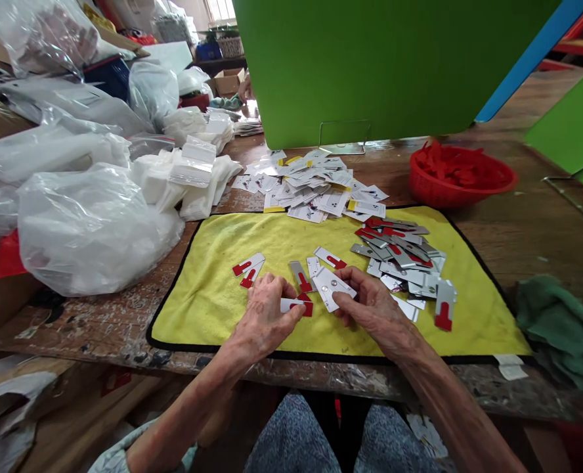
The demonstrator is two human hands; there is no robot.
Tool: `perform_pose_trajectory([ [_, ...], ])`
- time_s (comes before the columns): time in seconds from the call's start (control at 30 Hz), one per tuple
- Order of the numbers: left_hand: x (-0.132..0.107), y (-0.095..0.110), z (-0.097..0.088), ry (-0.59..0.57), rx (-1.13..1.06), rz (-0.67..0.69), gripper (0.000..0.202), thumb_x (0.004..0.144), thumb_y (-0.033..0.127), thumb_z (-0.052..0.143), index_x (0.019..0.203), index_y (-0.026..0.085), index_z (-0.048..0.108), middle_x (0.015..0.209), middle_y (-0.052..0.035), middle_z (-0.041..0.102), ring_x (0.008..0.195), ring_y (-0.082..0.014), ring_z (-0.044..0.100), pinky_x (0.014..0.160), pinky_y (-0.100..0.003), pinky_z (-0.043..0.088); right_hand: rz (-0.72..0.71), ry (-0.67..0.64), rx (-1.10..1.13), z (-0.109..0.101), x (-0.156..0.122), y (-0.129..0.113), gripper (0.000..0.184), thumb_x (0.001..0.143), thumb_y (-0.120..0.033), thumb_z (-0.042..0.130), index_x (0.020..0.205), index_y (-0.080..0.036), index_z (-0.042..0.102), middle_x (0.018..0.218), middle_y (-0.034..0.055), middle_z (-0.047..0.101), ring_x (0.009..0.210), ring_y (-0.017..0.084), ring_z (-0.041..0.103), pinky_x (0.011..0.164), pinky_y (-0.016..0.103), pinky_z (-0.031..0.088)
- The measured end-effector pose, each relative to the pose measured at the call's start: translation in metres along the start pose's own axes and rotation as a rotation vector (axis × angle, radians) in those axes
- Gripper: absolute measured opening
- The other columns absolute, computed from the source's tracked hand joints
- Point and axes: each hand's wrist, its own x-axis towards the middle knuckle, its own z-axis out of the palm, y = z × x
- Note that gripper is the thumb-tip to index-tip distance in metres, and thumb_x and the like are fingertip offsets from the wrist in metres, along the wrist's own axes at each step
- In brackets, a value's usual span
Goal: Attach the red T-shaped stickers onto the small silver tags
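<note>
My left hand (pixel 264 315) is closed over the yellow cloth (pixel 213 309), thumb and fingers pinching a flat metal plate with a red end (pixel 287 305). My right hand (pixel 373 303) grips flat silvery metal plates (pixel 328 286) with round studs, fanned between thumb and fingers; how many is unclear. Two red-ended plates (pixel 248 265) lie left of my hands. Between the hands, a grey plate with a red slot piece (pixel 300 276) rests on the cloth, and another plate (pixel 329 257) sits just beyond. A heap of similar plates (pixel 404 253) lies to the right.
Behind the cloth is a pile of printed cards (pixel 316 187). A red basket (pixel 459 187) of red pieces stands back right, near a green cloth (pixel 562 328). Plastic bags (pixel 94 230) and white packets (pixel 193 171) crowd the left. A green board (pixel 394 66) rises behind.
</note>
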Motion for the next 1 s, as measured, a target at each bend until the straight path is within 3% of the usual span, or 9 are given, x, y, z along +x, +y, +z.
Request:
perform_pose_trajectory([
  [0.13, -0.003, 0.002, 0.001, -0.050, -0.138, -0.008, 0.005, 0.079, 0.022, 0.058, 0.079, 0.022, 0.053, 0.078, 0.0000, 0.061, 0.075, -0.0187, 0.057, 0.071, -0.032, 0.045, 0.001, -0.004, 0.010, 0.000, 0.001, 0.001, 0.028, 0.064, -0.034, 0.064, 0.088, -0.021, 0.057, 0.068, -0.0056, 0.060, 0.046, 0.009, 0.051, 0.043, 0.022, 0.042],
  [0.27, -0.002, -0.009, -0.008, -0.051, -0.275, -0.020, 0.006, 0.079, 0.025, 0.059, 0.081, 0.022, 0.055, 0.074, 0.0014, 0.059, 0.066, -0.0162, 0.054, 0.063, -0.029, 0.043, -0.005, 0.013, 0.023, -0.002, -0.001, -0.001, 0.029, 0.064, -0.036, 0.066, 0.088, -0.021, 0.057, 0.072, -0.0047, 0.061, 0.047, 0.008, 0.050, 0.043, 0.022, 0.042],
  [0.37, 0.003, -0.018, -0.023, 0.105, -0.073, -0.003, 0.017, 0.080, 0.033, 0.064, 0.093, 0.021, 0.062, 0.084, -0.0035, 0.062, 0.079, -0.0230, 0.059, 0.072, -0.037, 0.048, -0.012, 0.048, 0.023, -0.005, -0.009, -0.005, 0.030, 0.066, -0.037, 0.067, 0.089, -0.021, 0.058, 0.074, -0.0040, 0.061, 0.049, 0.008, 0.049, 0.044, 0.022, 0.042],
  [0.43, 0.009, -0.018, -0.029, 0.255, 0.154, 0.062, 0.022, 0.080, 0.034, 0.068, 0.098, 0.021, 0.066, 0.096, -0.0079, 0.064, 0.096, -0.0298, 0.059, 0.084, -0.045, 0.049, -0.019, 0.080, 0.019, -0.008, -0.017, -0.008, 0.030, 0.067, -0.038, 0.068, 0.090, -0.021, 0.059, 0.076, -0.0030, 0.061, 0.053, 0.009, 0.049, 0.045, 0.022, 0.044],
  [0.47, 0.012, -0.016, -0.030, 0.271, 0.218, 0.121, 0.023, 0.081, 0.032, 0.067, 0.101, 0.021, 0.068, 0.100, -0.0086, 0.064, 0.101, -0.0308, 0.058, 0.088, -0.047, 0.048, -0.021, 0.097, 0.020, -0.009, -0.022, -0.009, 0.030, 0.067, -0.038, 0.069, 0.091, -0.021, 0.060, 0.076, -0.0027, 0.060, 0.054, 0.010, 0.050, 0.046, 0.022, 0.044],
  [0.6, 0.024, 0.002, -0.017, 0.010, 0.279, 0.450, 0.033, 0.093, 0.024, 0.056, 0.125, 0.025, 0.064, 0.123, -0.0087, 0.063, 0.109, -0.0273, 0.056, 0.097, -0.046, 0.049, 0.004, 0.144, 0.030, -0.012, -0.036, -0.009, 0.031, 0.070, -0.040, 0.069, 0.092, -0.021, 0.061, 0.073, -0.0022, 0.060, 0.054, 0.011, 0.052, 0.047, 0.023, 0.045],
  [0.7, 0.028, 0.006, -0.006, -0.104, 0.424, 0.586, 0.034, 0.097, 0.029, 0.054, 0.129, 0.025, 0.063, 0.140, -0.0107, 0.057, 0.116, -0.0320, 0.050, 0.100, -0.052, 0.047, 0.031, 0.148, 0.052, -0.016, -0.041, -0.004, 0.032, 0.069, -0.041, 0.070, 0.092, -0.020, 0.061, 0.072, -0.0023, 0.059, 0.054, 0.011, 0.051, 0.046, 0.022, 0.044],
  [1.0, 0.020, -0.019, -0.012, -0.052, 0.489, 0.622, 0.034, 0.097, 0.031, 0.054, 0.130, 0.029, 0.064, 0.140, -0.0097, 0.058, 0.116, -0.0308, 0.051, 0.099, -0.051, 0.047, 0.051, 0.141, 0.122, -0.018, -0.043, 0.001, 0.030, 0.071, -0.042, 0.073, 0.090, -0.021, 0.061, 0.071, -0.0035, 0.058, 0.055, 0.011, 0.050, 0.048, 0.022, 0.044],
])
